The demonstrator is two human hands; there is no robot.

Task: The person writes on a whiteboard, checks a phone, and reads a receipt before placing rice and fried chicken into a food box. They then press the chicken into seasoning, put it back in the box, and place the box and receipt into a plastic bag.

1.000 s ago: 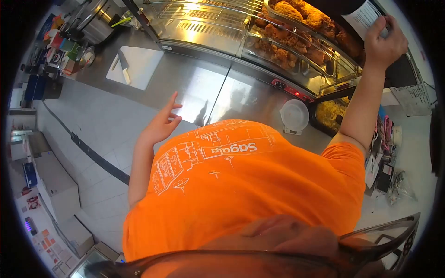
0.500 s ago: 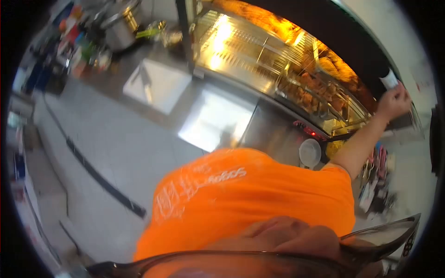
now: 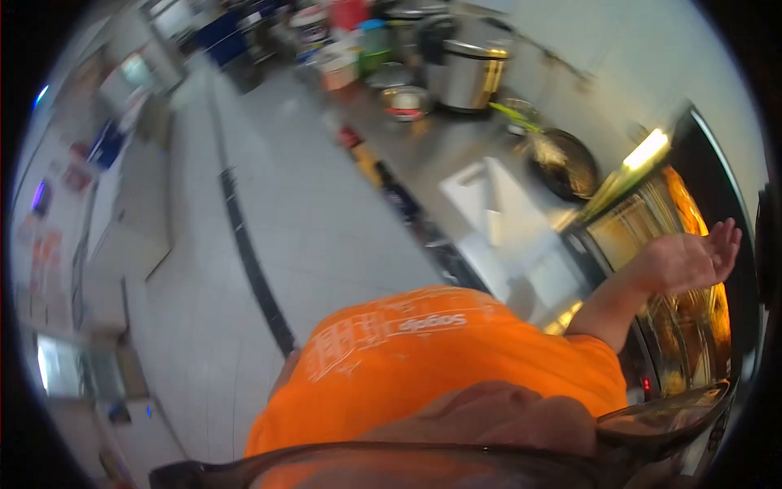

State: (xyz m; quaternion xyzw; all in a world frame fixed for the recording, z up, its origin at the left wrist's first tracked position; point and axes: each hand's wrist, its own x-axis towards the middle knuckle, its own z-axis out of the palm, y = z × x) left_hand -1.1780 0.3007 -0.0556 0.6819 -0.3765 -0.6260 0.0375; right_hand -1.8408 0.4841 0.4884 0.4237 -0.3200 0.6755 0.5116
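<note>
1. Head view: the right hand [image 3: 691, 259] is seen raised and empty, its fingers spread wide, in front of the lit glass-fronted warming cabinet [image 3: 631, 222] at the right edge.
2. The left hand is hidden from this view.
3. A white rectangular cutting board [image 3: 489, 204] is seen lying on the grey steel counter [image 3: 423, 155], just beside the cabinet.

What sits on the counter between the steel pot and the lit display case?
A dark round pan, seen in the head view, between steel pot and display case.
</note>
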